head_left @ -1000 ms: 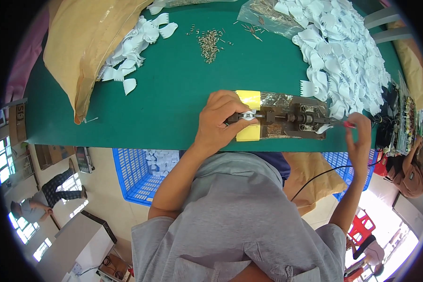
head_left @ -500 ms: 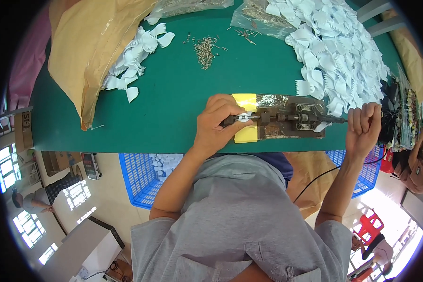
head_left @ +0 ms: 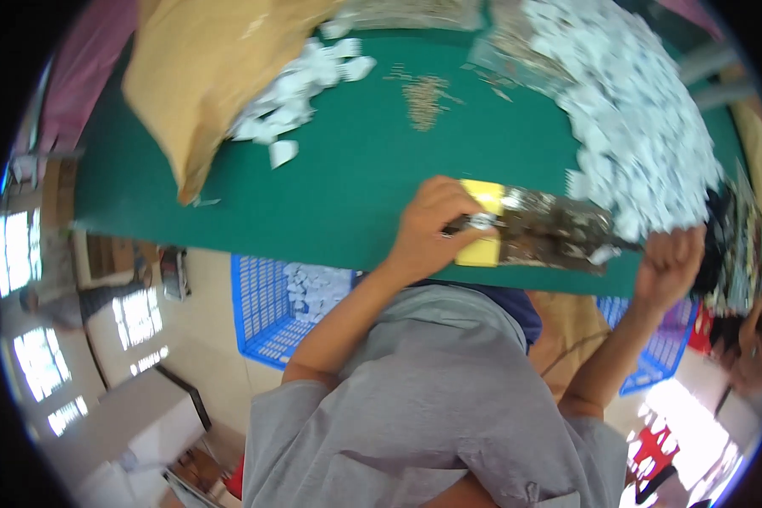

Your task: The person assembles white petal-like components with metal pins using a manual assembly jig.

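Observation:
My left hand (head_left: 436, 227) pinches a small white plastic piece (head_left: 483, 221) between thumb and fingers, at the left end of a dark metal clamping jig (head_left: 554, 227). Yellow pads (head_left: 481, 251) lie on the jig's base beside the fingertips. My right hand (head_left: 670, 264) is closed in a fist around the end of the jig's dark lever handle (head_left: 625, 245). Another white piece (head_left: 604, 255) lies by the lever's root. Motion blur hides the jig's fine parts.
A big heap of white comb-edged pieces (head_left: 643, 127) covers the back right. Small metal parts (head_left: 423, 102) lie in a pile at the back middle. A brown paper sack (head_left: 203, 85) with spilled white pieces (head_left: 300, 93) stands left. Blue baskets (head_left: 258, 309) sit below the table edge.
The whole view has shifted and tilted with my head, and it is blurrier. Both hands keep their places at the jig, left at the white piece and right at the lever end.

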Demonstrator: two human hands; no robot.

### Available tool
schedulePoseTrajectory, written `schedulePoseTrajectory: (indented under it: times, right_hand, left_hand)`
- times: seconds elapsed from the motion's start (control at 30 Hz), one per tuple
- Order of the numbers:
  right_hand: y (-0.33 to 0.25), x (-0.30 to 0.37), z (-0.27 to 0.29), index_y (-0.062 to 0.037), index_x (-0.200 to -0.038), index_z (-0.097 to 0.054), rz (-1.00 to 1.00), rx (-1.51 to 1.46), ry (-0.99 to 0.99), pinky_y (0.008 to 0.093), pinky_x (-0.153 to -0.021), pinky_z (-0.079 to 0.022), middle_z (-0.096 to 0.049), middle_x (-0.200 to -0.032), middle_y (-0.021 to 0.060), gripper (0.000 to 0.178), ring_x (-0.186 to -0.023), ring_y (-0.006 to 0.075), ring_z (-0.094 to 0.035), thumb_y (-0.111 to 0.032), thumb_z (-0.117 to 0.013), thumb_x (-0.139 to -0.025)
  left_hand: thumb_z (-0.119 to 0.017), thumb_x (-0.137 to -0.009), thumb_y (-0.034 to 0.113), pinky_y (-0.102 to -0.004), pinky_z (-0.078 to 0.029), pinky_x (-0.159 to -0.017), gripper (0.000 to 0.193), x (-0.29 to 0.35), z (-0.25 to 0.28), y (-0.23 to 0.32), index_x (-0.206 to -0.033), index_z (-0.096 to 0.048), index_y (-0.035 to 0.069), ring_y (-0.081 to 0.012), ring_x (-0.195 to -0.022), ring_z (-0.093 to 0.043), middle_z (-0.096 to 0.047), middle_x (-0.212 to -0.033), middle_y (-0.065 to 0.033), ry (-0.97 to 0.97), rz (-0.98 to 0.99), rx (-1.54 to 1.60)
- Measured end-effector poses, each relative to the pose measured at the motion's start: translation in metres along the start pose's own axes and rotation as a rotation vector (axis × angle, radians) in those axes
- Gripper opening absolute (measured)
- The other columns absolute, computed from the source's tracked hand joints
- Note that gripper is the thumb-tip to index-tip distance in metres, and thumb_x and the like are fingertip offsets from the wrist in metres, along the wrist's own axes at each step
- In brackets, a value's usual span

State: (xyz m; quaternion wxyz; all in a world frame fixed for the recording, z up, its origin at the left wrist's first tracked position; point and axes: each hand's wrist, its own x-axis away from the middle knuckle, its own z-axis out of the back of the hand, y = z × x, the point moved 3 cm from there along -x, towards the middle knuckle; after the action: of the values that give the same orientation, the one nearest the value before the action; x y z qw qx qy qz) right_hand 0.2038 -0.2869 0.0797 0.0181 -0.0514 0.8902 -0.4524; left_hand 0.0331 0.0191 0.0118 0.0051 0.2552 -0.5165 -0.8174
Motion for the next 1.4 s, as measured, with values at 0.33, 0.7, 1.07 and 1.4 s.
schedulePoseTrajectory:
  times: [0.33,0.7,1.07,1.4]
  right_hand:
    - [0.005,-0.029,0.066,-0.0142,-0.069,-0.037,-0.236,-0.372,-0.273,0.029,-0.048,-0.026,-0.022,-0.054,-0.004,0.048,-0.047,0.0094,-0.017,-0.024,-0.044,-0.116]
    - [-0.005,-0.016,0.083,-0.0149,-0.076,-0.041,-0.221,-0.17,-0.001,0.0257,-0.049,-0.029,-0.029,-0.058,-0.0048,0.04,-0.049,0.0065,-0.027,-0.023,-0.046,-0.115]
    - [0.011,0.016,-0.026,-0.0064,-0.096,-0.073,0.767,1.546,-0.278,0.0373,-0.08,-0.051,-0.07,-0.09,0.0078,0.018,-0.09,0.0263,-0.065,-0.006,-0.083,-0.081]
    - [0.054,-0.038,-0.037,-0.0048,-0.095,-0.07,0.068,1.669,-0.4,0.0409,-0.073,-0.055,-0.072,-0.083,0.0103,0.021,-0.08,0.0297,-0.072,-0.017,-0.082,-0.083]
  left_hand:
    - [-0.091,-0.074,0.004,-0.036,-0.052,-0.081,0.031,0.088,0.141,0.029,-0.097,-0.07,0.005,-0.0221,-0.088,-0.067,-0.072,-0.096,-0.0084,0.215,0.076,0.068]
    - [-0.059,-0.098,-0.003,-0.041,-0.054,-0.101,0.036,-0.002,0.218,-0.032,-0.129,-0.07,0.011,-0.0353,-0.122,-0.065,-0.068,-0.134,-0.0126,-0.134,0.142,-0.67]
    - [-0.071,-0.093,-0.002,-0.0268,-0.047,-0.07,0.02,-0.043,0.237,-0.034,-0.112,-0.07,0.003,-0.0131,-0.075,-0.058,-0.065,-0.101,-0.0063,-0.359,0.382,-0.65]
    - [-0.071,-0.098,-0.001,-0.0239,-0.054,-0.061,0.012,0.018,0.023,0.049,-0.11,-0.073,0.001,-0.0105,-0.078,-0.069,-0.069,-0.097,-0.0071,-0.13,0.445,0.289]
